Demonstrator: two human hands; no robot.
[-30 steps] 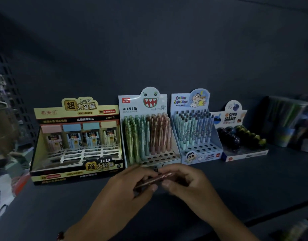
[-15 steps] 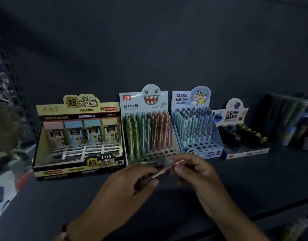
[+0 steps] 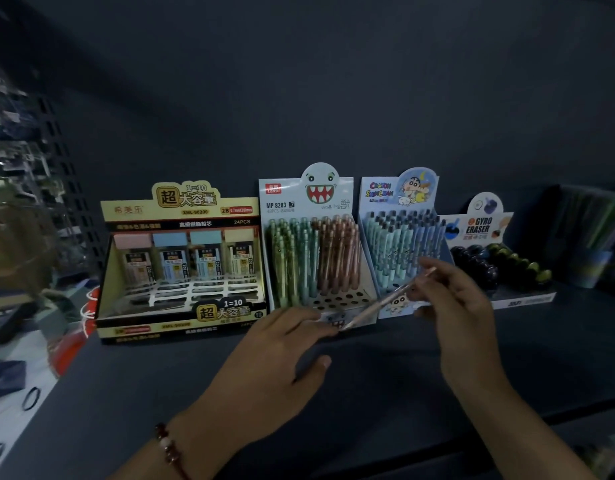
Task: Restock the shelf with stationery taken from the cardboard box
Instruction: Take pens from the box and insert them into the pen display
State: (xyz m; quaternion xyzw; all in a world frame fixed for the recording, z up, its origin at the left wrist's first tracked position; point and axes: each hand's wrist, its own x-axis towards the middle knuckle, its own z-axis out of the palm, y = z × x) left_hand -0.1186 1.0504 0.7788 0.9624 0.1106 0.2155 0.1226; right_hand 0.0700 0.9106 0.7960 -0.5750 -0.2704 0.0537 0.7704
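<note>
A dark shelf (image 3: 368,393) spans the view, with four display boxes lined up along its far part. At the left stands the lead box (image 3: 181,268), yellow and black, the widest, with four refill cases standing in its back row and bare white slots in front of them. Just right of it is the monster box (image 3: 316,244), pale blue, packed with upright green and pink pencils; its near rows of holes are unfilled. Next right, touching it, is the cartoon box (image 3: 399,237), filled with blue and mint pencils. Furthest right of the four is the eraser box (image 3: 489,258), low, holding two rows of dark round erasers. Beyond it, at the far right edge, dim cups of pens show, too dark to detail.

The left hand (image 3: 282,348) lies near the middle, palm down, fingers loosely spread and holding nothing, its fingertips touching the near front edge of the monster box. A bead bracelet (image 3: 169,448) circles that wrist.

The right hand (image 3: 462,306) is raised in front of the cartoon box, pinching a pink pencil (image 3: 385,301) between thumb and fingers. The pencil slants, its upper end far and right, its lower tip down at the monster box's near right corner, close to the left fingertips.
</note>
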